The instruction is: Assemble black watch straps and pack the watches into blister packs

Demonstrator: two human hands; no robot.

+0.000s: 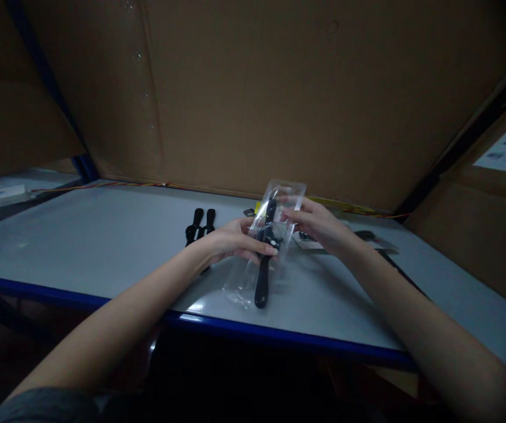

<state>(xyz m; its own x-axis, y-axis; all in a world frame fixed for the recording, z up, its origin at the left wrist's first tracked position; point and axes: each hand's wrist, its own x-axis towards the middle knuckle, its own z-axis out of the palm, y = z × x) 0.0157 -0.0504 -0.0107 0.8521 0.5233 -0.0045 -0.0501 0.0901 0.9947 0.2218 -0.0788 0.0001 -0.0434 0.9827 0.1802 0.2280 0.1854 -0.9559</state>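
Above the grey tabletop, my left hand [235, 239] is closed, its thumb lying across a long black tool [262, 286] whose exact kind I cannot make out. The tool lies along a clear plastic blister pack [286, 189], with its rounded handle end pointing towards me. My right hand [321, 224] pinches the pack's upper right edge. Whether the tool is inside the pack or only against it, I cannot tell. Just left of my left wrist lie black-handled tools [199, 218], partly covered by my forearm.
A flat clear package [326, 245] lies behind my right wrist, with dark items near it. Cardboard [253, 106] walls the back. The grey tabletop [81, 235] has a blue front edge [279, 333]. Thin coloured wires [138, 184] run along the back.
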